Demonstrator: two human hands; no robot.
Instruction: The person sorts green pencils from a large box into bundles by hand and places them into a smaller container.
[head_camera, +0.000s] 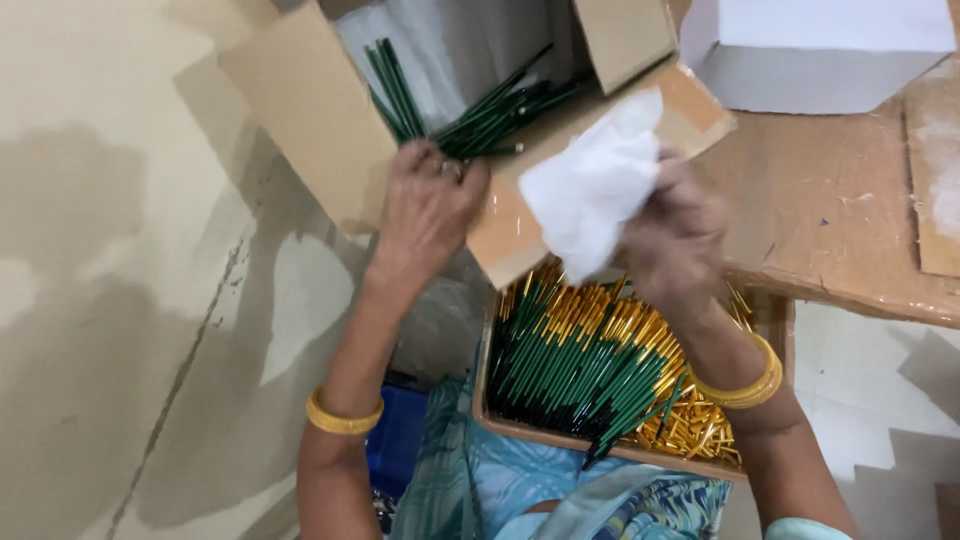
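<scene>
My left hand (428, 205) grips a bundle of thin green pen barrels (478, 112) at the open mouth of a cardboard box (310, 110), their tips fanning into the box's plastic lining. My right hand (675, 240) is closed on a crumpled white cloth (595, 180), held just in front of the box's lower flap. Below both hands, on my lap, a shallow cardboard tray (520, 428) holds many green pens with gold ends (580, 360). Each wrist carries a gold bangle.
A brown worktable (840, 210) runs along the right, with a grey-white box (815, 60) at its far edge. The pale floor (120, 300) lies to the left. A blue object (395, 440) sits by my knee.
</scene>
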